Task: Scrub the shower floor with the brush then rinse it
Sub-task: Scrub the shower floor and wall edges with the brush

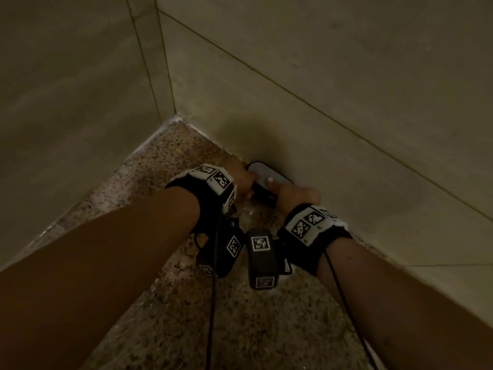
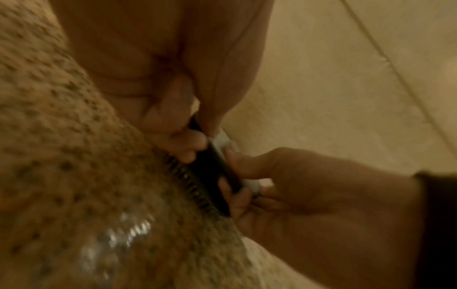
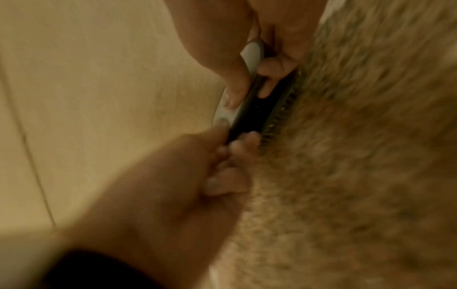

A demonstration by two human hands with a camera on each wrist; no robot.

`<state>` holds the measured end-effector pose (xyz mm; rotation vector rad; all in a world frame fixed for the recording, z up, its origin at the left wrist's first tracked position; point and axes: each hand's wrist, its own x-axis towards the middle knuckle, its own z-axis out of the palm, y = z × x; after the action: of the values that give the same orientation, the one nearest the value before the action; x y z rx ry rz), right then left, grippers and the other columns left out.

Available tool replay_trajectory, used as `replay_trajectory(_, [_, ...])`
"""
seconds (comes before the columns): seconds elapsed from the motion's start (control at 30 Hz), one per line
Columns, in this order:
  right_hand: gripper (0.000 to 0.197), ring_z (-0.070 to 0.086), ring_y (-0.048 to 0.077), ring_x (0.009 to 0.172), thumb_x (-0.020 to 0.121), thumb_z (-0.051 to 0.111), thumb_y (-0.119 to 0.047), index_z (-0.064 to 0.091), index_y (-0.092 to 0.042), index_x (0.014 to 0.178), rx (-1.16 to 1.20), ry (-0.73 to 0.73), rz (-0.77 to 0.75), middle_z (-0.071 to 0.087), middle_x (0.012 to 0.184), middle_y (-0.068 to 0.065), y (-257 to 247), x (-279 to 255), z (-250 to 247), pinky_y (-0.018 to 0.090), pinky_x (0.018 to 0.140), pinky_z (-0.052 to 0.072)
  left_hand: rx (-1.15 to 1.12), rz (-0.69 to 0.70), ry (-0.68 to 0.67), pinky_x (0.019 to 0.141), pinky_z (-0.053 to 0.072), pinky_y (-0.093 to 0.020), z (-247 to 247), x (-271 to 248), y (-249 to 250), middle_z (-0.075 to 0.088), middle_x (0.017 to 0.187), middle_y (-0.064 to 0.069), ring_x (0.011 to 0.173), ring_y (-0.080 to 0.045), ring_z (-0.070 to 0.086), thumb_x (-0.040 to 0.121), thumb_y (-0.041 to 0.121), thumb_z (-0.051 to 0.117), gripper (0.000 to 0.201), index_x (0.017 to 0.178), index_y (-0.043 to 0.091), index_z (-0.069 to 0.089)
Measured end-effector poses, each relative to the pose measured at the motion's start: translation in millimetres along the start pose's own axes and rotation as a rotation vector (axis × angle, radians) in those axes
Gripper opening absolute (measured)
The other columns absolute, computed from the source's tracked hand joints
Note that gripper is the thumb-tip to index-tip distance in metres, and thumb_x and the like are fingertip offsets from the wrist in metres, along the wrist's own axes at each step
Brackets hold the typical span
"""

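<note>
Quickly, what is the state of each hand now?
Left hand: closed, gripping one end of the scrub brush.
Right hand: closed, gripping the other end.

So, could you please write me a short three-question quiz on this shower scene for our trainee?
1. True or false: only the right hand holds the brush.
2. Where do the bristles point? A) at the wall B) at the floor C) upward
3. Fill in: the brush works next to the ____, near a corner of the floor.

Key:
1. False: the left hand grips it too, one hand at each end.
2. B: the bristles sit on the speckled floor.
3. Wall.
</note>
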<state>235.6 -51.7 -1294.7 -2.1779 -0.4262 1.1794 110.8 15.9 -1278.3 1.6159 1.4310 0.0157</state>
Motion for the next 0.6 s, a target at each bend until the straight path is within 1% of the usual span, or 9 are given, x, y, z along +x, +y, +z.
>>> replay_trajectory(0.07, [0.045,0.066,0.02,0.088,0.082,0.075,-0.026,0.057,-0.004,0.116,0.128,-0.114,0.09,0.061,0.101,0.006,-5.4,6.3,7.1,0.03,0.074,0.059,-0.012,-0.012,-0.009,0.041,0.037,-0.015,-2.4,6.3,-2.7,0.054,0.056,-0.002,0.044,-0.009,0.047,0.098,0.037,0.046,0.046,0.062,0.01,0.057])
replay_trajectory(0.17, [0.036,0.061,0.01,0.049,0.087,0.071,-0.022,0.059,-0.005,0.117,0.119,-0.187,0.15,0.064,0.089,0.01,-15.6,7.8,7.5,0.017,0.036,0.045,-0.097,-0.038,-0.089,0.051,0.044,-0.021,-4.5,14.9,-4.8,0.058,0.06,-0.003,0.049,-0.012,0.052,0.097,0.034,0.05,0.038,0.067,0.01,0.057])
replay_trajectory(0.23, [0.035,0.049,0.003,0.032,0.091,0.066,-0.024,0.059,-0.005,0.12,0.115,-0.196,0.147,0.058,0.078,0.008,-19.1,8.3,4.4,0.013,0.029,0.034,-0.084,-0.018,-0.115,0.053,0.043,-0.023,-7.6,19.0,-6.6,0.061,0.058,-0.002,0.051,-0.013,0.053,0.095,0.037,0.052,0.04,0.066,0.011,0.06])
replay_trajectory(0.3, [0.031,0.045,0.002,0.031,0.093,0.064,-0.027,0.061,-0.005,0.114,0.134,-0.163,0.124,0.056,0.073,0.005,-14.9,9.7,12.3,0.012,0.031,0.034,-0.028,-0.008,-0.119,0.049,0.041,-0.02,-14.4,22.6,-10.9,0.058,0.045,0.006,0.046,-0.009,0.051,0.095,0.042,0.051,0.046,0.06,0.014,0.061])
replay_trajectory(0.37, [0.037,0.057,0.007,0.053,0.088,0.068,-0.035,0.065,-0.006,0.11,0.114,-0.146,0.044,0.059,0.075,0.002,-17.0,2.7,32.5,0.018,0.055,0.049,0.005,-0.012,-0.1,0.041,0.038,-0.014,-24.2,20.9,-16.3,0.052,0.036,0.009,0.041,-0.006,0.048,0.096,0.044,0.049,0.048,0.06,0.014,0.06])
replay_trajectory(0.43, [0.057,0.062,0.026,0.092,0.076,0.066,-0.043,0.062,-0.006,0.119,0.007,-0.184,-0.082,0.066,0.097,0.011,-20.1,2.0,51.4,0.04,0.091,0.051,-0.012,-0.031,-0.034,0.043,0.036,-0.016,-32.1,22.6,-26.6,0.058,0.049,0.003,0.047,-0.01,0.047,0.095,0.045,0.049,0.047,0.069,0.008,0.064])
replay_trajectory(0.5, [0.059,0.059,0.036,0.11,0.085,0.063,-0.041,0.055,0.0,0.127,0.01,-0.211,-0.052,0.061,0.124,0.02,-33.4,-9.6,63.7,0.04,0.094,0.048,-0.08,-0.088,0.044,0.048,0.037,-0.021,-40.2,19.2,-37.4,0.061,0.07,-0.008,0.056,-0.017,0.049,0.094,0.044,0.052,0.044,0.084,0.004,0.068])
replay_trajectory(0.57, [0.06,0.054,0.03,0.117,0.096,0.056,-0.041,0.043,-0.004,0.141,0.045,-0.196,-0.017,0.052,0.138,0.013,-43.8,-10.4,74.6,0.029,0.085,0.044,-0.119,-0.115,0.118,0.054,0.045,-0.023,-54.3,19.6,-47.8,0.063,0.072,-0.01,0.058,-0.019,0.055,0.094,0.043,0.053,0.044,0.081,0.004,0.068])
replay_trajectory(0.6, [0.061,0.05,0.028,0.124,0.097,0.054,-0.042,0.039,-0.007,0.144,0.025,-0.185,-0.041,0.046,0.145,0.011,-48.1,-10.7,84.5,0.029,0.091,0.043,-0.118,-0.133,0.139,0.061,0.049,-0.026,-61.8,21.6,-52.9,0.065,0.073,-0.011,0.062,-0.02,0.059,0.094,0.044,0.053,0.045,0.079,0.004,0.069])
